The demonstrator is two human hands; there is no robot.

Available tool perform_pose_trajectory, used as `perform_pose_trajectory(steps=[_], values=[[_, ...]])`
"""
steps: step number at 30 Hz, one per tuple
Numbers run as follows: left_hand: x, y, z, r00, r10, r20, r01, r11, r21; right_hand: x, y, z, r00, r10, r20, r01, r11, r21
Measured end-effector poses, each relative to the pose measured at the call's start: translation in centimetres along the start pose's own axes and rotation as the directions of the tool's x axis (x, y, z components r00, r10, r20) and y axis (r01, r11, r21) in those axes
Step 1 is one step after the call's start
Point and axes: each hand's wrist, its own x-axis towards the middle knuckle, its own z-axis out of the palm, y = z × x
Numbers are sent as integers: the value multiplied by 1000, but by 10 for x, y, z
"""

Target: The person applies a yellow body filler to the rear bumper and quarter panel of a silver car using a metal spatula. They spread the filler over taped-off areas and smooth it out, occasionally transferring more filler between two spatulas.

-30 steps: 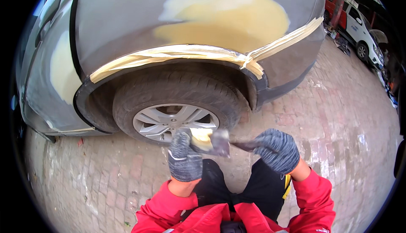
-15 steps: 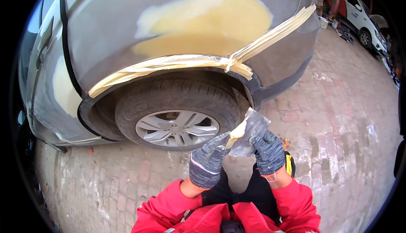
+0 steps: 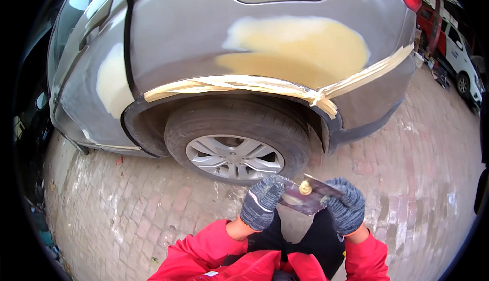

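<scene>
Both my hands wear grey-blue knit gloves and meet low in front of the wheel. My left hand (image 3: 262,203) is closed on the edge of a thin, dark, smeared putty plate (image 3: 299,202). In my right hand (image 3: 347,205) is a flat putty spreader (image 3: 322,185), its blade overlapping the plate. A lump of yellowish putty (image 3: 305,188) sits between the two blades; which one carries it I cannot tell. Beyond them, the grey car's rear quarter panel (image 3: 173,41) bears a broad yellow filler patch (image 3: 300,49) above the wheel arch.
Masking tape (image 3: 229,82) follows the arch and runs toward the bumper (image 3: 374,120). Below it stands the car's wheel (image 3: 234,156). Another pale filler patch (image 3: 112,79) marks the door. Brick paving (image 3: 407,194) lies around me; a white vehicle (image 3: 461,67) is parked far right.
My view has shifted, so the car sits farther right and lower. The blades have turned, and the putty, earlier spread along an edge by my left hand, is now a rounded lump between them.
</scene>
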Motion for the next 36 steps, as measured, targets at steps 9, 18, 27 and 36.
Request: perform_pose_trajectory(steps=[9,18,27,36], values=[[-2,3,-31,866,-406,-292,200,817,-541,12,4,-26,875,-148,461,377,805,-457],[-18,-15,-60,932,296,-210,-100,766,635,28,-22,16,921,-140,-364,-6,928,-372],[-8,-7,-77,923,298,-242,-103,800,591,53,-50,49,712,-658,245,644,473,-601],[-4,8,-82,924,341,-172,-167,766,621,62,-46,73,679,-650,340,697,425,-578]])
